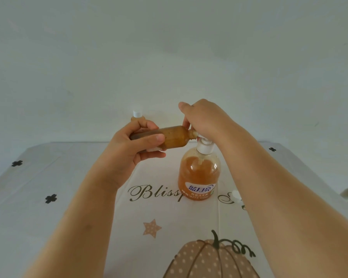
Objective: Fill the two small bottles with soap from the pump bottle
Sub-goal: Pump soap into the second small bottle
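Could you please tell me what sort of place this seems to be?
Probably a room at home: a printed tablecloth with a pumpkin and a star, a plain pale wall behind, and a household pump bottle of soap.

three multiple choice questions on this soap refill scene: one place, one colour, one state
1. Where is the loose white cap?
A) on the tablecloth, right of the pump bottle
B) on the pumpkin print
C) screwed on the held bottle

2. What colour is the soap in the pump bottle?
A) blue
B) amber-orange
C) white

3. How is the small bottle in the left hand held?
A) upright
B) upside down
C) sideways, mouth at the pump head

Answers:
1. A, the cap lies on the cloth to that side.
2. B, orange shows through the clear wall.
3. C, its neck meets the pump under the right hand.
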{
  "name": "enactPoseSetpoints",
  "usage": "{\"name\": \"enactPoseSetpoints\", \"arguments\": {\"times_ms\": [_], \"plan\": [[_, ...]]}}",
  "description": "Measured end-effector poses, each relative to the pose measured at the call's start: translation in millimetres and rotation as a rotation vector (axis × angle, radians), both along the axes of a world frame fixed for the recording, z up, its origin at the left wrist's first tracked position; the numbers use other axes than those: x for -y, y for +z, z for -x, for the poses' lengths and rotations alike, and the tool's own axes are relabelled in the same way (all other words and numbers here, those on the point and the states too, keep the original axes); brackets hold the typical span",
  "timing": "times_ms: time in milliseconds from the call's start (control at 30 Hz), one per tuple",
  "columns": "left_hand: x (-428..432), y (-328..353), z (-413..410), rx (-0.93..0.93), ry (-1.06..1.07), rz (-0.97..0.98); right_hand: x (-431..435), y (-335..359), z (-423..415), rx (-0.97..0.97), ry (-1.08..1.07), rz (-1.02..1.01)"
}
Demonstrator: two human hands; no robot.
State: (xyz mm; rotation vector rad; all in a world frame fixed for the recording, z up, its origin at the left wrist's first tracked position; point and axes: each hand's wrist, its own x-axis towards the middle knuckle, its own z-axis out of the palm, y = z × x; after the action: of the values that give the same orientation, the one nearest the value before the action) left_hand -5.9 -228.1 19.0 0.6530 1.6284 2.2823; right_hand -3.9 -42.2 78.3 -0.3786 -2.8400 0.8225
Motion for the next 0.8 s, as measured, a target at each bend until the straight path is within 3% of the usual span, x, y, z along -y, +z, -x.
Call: {"name": "enactPoseSetpoints", "arguments": {"times_ms": [800], "plan": [[2, -2, 5, -0.010, -0.026, 0.006, 1, -2, 1, 0.004, 0.037, -0.054]]}}
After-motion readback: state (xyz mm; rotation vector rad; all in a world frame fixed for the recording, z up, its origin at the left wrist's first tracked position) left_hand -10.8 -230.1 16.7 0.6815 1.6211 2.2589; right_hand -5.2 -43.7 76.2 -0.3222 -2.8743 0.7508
